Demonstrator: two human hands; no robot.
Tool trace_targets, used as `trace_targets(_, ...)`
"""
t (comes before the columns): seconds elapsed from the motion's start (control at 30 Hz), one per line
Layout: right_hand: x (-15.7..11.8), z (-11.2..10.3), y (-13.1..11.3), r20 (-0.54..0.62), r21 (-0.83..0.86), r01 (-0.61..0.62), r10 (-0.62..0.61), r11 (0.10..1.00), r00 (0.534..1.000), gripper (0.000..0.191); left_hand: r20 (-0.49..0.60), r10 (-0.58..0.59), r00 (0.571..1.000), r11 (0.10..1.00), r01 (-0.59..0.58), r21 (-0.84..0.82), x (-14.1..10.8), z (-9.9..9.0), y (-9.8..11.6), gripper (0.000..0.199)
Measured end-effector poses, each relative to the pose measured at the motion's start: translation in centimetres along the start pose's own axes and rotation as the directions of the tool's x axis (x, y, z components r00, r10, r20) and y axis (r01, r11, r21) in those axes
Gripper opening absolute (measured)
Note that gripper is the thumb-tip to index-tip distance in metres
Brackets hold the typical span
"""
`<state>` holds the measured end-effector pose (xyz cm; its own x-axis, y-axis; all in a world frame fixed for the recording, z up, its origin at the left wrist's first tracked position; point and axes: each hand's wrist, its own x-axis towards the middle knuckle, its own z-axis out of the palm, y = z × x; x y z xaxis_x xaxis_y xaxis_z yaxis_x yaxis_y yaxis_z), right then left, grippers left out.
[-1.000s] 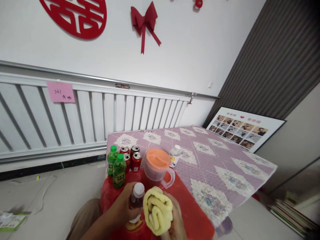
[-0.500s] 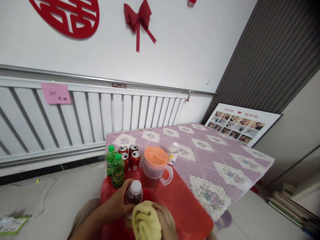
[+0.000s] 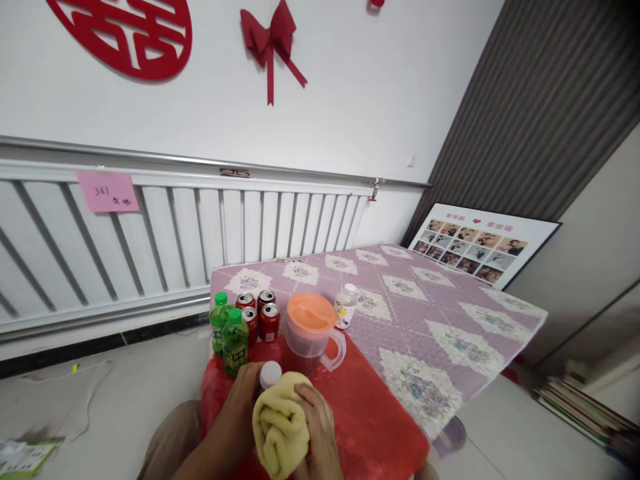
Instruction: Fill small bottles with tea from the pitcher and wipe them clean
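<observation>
My left hand (image 3: 243, 400) is wrapped round a bottle with a white cap (image 3: 271, 374); the yellow cloth covers most of its body. In my right hand (image 3: 320, 427) is the folded yellow cloth (image 3: 281, 427), pressed against the bottle. Just beyond stands a clear pitcher (image 3: 305, 347) with an orange lid (image 3: 312, 312). Two green bottles (image 3: 235, 343) and several red cans (image 3: 269, 323) are grouped to the left of the pitcher. A clear bottle with a white cap (image 3: 346, 307) stands right behind the pitcher.
A red cover (image 3: 370, 407) lies under the near items. Beyond it spreads a purple floral cloth (image 3: 405, 320). A white radiator (image 3: 250, 220) runs along the wall. At the right, a photo board (image 3: 480, 243) leans against grey panelling.
The yellow cloth and my right hand have moved left, over the front of the held bottle, which is now mostly hidden. The view has shifted slightly.
</observation>
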<state>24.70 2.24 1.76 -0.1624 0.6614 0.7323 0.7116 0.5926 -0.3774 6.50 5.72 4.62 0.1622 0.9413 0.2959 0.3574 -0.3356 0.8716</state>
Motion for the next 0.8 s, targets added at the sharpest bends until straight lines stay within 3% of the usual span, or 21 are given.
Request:
trace_targets(0.07, -1.0, 0.1, 0.8, 0.062, -0.039, 0.009, -0.006, 0.999, 0.998, 0.038, 0.051, -0.045, 0.998, 0.999, 0.047, -0.025, 0.1, -0.3, 0.4, 0.035)
trace_targets(0.23, -2.0, -0.9, 2.1, 0.227, -0.095, 0.013, 0.009, 0.995, 0.974, 0.046, 0.195, -0.123, 0.973, 0.987, 0.140, -0.075, 0.7, -1.6, 1.0, 0.070)
trace_targets(0.3, -1.7, -1.7, 2.2, 0.197, -0.073, 0.013, 0.002, 0.997, 0.980, 0.045, 0.269, -0.109, 0.957, 0.990, 0.128, -0.054, 1.0, -2.3, 1.2, 0.066)
trace_targets(0.4, -0.7, -2.5, 1.6, 0.036, -0.001, -0.058, 0.058, 0.998, 0.998, 0.045, 0.335, -0.116, 0.935, 0.991, 0.129, -0.019, 1.1, -2.9, 1.6, 0.063)
trace_targets(0.53, 0.9, -2.1, 0.1, -0.105, 0.072, -0.103, 0.110, 0.992, 0.988, 0.045, 0.218, -0.060, 0.974, 0.998, 0.059, 0.012, 0.7, -2.0, 1.1, 0.072)
trace_targets(0.6, 1.3, -1.4, -0.4, -0.109, 0.067, -0.070, 0.078, 0.995, 0.991, 0.042, 0.156, -0.029, 0.987, 1.000, 0.028, 0.011, 0.5, -1.2, 0.5, 0.064)
trace_targets(0.7, 0.7, -0.4, -0.2, -0.011, 0.012, -0.012, 0.012, 1.000, 1.000, 0.037, 0.151, -0.052, 0.987, 0.998, 0.056, -0.028, 0.2, -0.7, -0.3, 0.044)
trace_targets(0.8, -1.1, 0.2, 1.1, 0.147, -0.044, -0.005, 0.012, 0.999, 0.989, 0.041, 0.184, -0.112, 0.977, 0.992, 0.122, -0.044, 0.4, -1.2, -0.1, 0.060)
